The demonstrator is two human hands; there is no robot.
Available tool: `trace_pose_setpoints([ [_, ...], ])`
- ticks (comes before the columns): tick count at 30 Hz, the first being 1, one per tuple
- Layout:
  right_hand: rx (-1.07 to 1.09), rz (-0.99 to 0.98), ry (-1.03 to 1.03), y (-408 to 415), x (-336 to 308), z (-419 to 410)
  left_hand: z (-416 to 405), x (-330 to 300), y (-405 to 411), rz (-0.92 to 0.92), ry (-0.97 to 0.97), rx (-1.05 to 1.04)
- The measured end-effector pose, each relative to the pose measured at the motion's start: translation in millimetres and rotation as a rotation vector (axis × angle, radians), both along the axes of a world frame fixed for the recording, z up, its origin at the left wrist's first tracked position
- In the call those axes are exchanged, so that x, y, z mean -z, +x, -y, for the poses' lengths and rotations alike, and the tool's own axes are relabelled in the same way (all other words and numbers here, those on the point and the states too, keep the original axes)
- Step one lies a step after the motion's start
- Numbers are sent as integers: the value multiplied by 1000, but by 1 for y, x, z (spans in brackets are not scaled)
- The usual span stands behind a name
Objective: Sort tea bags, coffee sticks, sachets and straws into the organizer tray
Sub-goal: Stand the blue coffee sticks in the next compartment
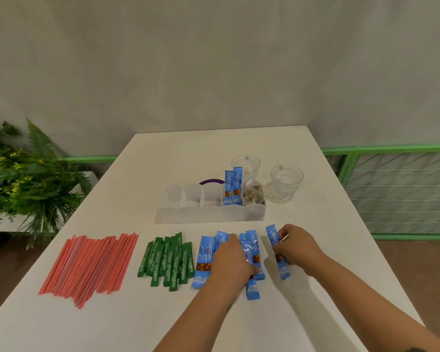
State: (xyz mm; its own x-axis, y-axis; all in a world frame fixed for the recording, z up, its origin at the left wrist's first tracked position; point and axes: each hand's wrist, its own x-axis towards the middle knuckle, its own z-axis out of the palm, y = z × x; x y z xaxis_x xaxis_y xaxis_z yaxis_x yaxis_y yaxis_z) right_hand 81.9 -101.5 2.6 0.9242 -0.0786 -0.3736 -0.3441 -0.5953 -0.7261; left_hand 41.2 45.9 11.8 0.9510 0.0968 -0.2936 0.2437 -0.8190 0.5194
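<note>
Right hand (296, 247) fingers clamped on one blue coffee stick (277, 250); left hand (230, 260) flat on coffee stick pile (204, 260), fingers spread.

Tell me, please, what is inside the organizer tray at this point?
The organizer tray holds two blue Nescafe coffee sticks standing upright in one compartment and tea bags in the rightmost one. The frosted walls blur the other compartments, so their contents are unclear.
</note>
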Motion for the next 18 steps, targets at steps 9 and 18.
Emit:
trace_pose_setpoints([
  [9,-77,-53,185,2,-25,11,-12,-2,10,-36,-182,-5],
  [18,-103,154,305,36,-69,-9,-41,-60,53,183,-310,21],
])
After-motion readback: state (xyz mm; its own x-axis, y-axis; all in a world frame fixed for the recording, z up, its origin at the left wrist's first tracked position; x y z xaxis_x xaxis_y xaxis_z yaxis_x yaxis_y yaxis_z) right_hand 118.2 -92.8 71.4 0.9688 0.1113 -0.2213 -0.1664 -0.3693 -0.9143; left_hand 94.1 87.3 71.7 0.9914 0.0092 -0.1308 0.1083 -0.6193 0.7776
